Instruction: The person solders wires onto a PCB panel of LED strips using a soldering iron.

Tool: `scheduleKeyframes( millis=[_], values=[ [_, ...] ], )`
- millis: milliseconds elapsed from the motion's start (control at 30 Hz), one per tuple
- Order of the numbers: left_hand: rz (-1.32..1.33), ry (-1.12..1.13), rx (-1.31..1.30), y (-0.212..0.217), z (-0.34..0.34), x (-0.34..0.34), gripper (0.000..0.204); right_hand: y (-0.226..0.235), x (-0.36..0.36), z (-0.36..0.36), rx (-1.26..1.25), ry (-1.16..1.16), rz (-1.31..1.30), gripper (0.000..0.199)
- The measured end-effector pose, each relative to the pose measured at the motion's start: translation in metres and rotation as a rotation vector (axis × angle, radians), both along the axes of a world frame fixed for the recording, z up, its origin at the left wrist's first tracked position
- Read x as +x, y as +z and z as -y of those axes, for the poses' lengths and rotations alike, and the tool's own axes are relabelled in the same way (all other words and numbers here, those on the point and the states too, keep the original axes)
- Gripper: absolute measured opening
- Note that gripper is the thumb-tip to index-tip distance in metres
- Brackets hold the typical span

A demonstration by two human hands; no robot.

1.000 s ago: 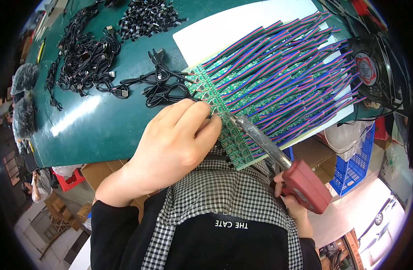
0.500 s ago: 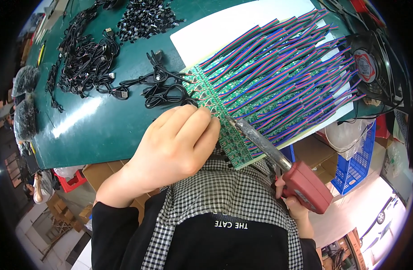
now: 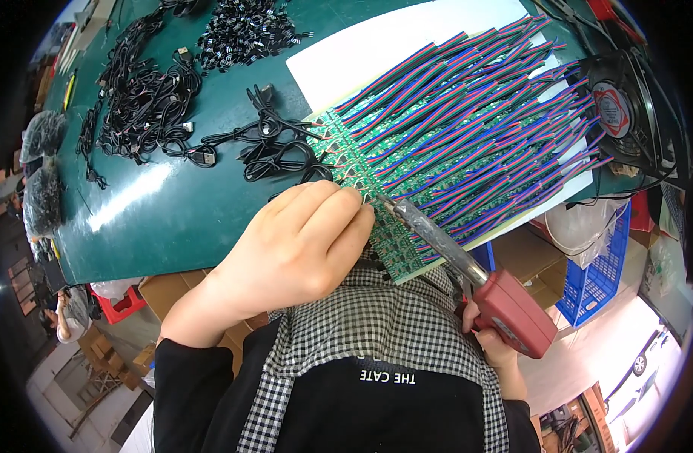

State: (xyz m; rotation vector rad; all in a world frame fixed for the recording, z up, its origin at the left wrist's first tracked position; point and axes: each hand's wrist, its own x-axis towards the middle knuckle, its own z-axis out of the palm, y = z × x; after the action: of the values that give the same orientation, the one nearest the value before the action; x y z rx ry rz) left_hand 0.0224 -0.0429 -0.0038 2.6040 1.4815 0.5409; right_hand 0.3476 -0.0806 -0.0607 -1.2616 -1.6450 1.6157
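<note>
My left hand (image 3: 297, 241) is closed in a pinch at the near left edge of a green circuit board panel (image 3: 397, 253). Thin wire ends of a cable show just past its fingertips; most of the grip is hidden. With my right hand (image 3: 496, 349) I hold a red soldering gun (image 3: 516, 313) by its handle. Its tip meets the panel beside my left fingertips; whether it touches the wire I cannot tell. Black cables (image 3: 282, 162) run to the panel's left edge, several joined by thin leads. Multicoloured ribbon wires (image 3: 452, 113) fan out rightward from the panel.
A white sheet (image 3: 361, 53) lies under the panel on the green table (image 3: 225, 219). Bundled black USB cables (image 3: 146, 98) and a heap of small black connectors (image 3: 248, 34) lie to the left and back. A fan (image 3: 614, 109) stands right; a blue crate (image 3: 599, 279) sits below.
My left hand has shifted slightly right and down along the panel's edge, toward the iron's tip. The soldering gun has barely moved.
</note>
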Motion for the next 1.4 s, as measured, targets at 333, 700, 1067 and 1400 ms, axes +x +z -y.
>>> scheduleKeyframes(
  millis=[333, 700, 1067, 1400],
  values=[
    [0.034, 0.0, -0.074, 0.003, -0.003, -0.002, 0.027, 0.007, -0.014, -0.012, 0.079, -0.013, -0.111, 0.06],
    [0.003, 0.012, -0.093, 0.007, -0.002, -0.007, 0.028, 0.009, -0.013, -0.012, 0.023, 0.055, 0.035, 0.049],
    [0.208, 0.296, 0.096, -0.006, 0.008, -0.042, 0.014, 0.027, -0.034, -0.015, -0.15, -0.249, -0.152, 0.066],
    [0.561, 1.268, -0.119, -0.044, 0.041, -0.163, 0.018, 0.029, -0.039, -0.018, -0.148, -0.213, -0.205, 0.063]
  ],
)
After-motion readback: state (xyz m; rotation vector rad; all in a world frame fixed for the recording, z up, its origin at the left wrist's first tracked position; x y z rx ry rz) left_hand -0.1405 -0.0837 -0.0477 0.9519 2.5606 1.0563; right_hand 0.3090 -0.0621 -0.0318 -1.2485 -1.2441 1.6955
